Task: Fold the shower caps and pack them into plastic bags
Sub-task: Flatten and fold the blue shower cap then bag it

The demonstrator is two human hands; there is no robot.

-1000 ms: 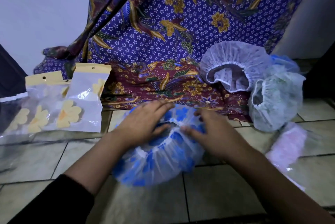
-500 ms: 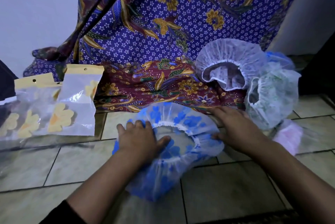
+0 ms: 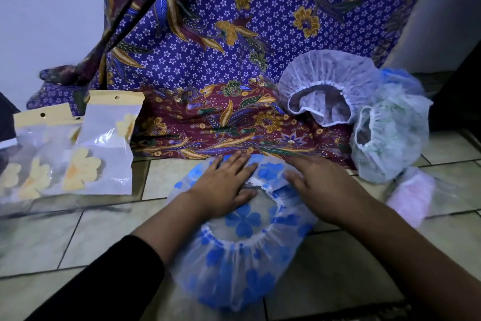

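Left hand (image 3: pixel 223 186), right hand (image 3: pixel 321 190): my fingers straight, pressing flat the far rim of the blue-flowered shower cap (image 3: pixel 242 258), on near floor tiles (image 3: pixel 91 237). Step, likely: flattening. Next: fold across. Plastic bags (image 3: pixel 104 143): left.

The far rim of the blue-flowered shower cap (image 3: pixel 242 263) is hidden under the left grip (image 3: pixel 223 188) and the right grip (image 3: pixel 322 190). The plastic bags (image 3: pixel 33 169) at left are smeared and run off the edge. The pink bundle (image 3: pixel 411 193) is too blurred to identify. The green-patterned cap (image 3: pixel 393 138) mostly covers a blue cap (image 3: pixel 400 78).
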